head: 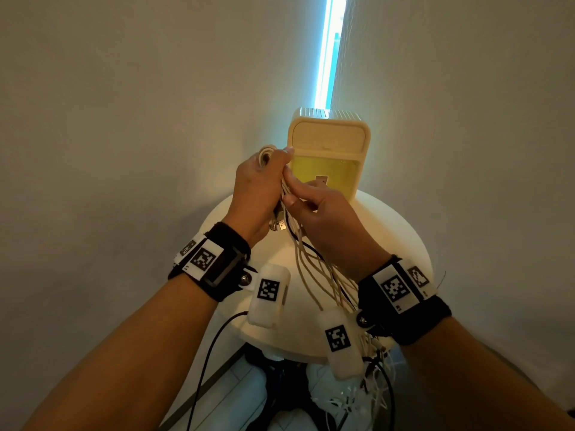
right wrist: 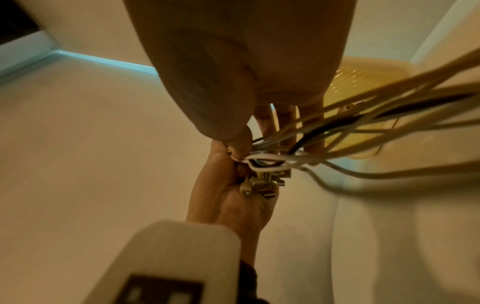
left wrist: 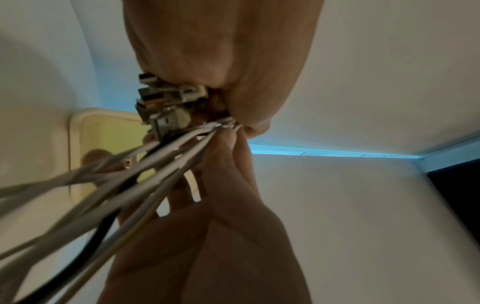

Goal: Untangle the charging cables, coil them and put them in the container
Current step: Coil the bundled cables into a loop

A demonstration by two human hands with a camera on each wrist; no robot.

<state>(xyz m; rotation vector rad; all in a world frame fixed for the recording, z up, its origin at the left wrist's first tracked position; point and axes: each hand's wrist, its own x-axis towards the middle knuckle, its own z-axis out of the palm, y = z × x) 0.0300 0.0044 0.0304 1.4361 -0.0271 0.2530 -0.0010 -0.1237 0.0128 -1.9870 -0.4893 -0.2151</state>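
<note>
Gripping the cables (head: 314, 269) in my left hand (head: 258, 188), plugs together. My right hand (head: 323, 213) pinches strands; I should separate one slowly.

No readable text anywhere; only square black-and-white coded markers (head: 203, 259) on the wristbands.

Container (head: 329, 157) on far edge of round table (head: 392, 231), frame centre. Both hands just before it, left hand (head: 258, 188) beside right hand (head: 323, 213). Cables (head: 314, 269) trail from hands over table toward lower right.

Plain room corner, white walls (head: 124, 119), round table (head: 389, 231)
</note>
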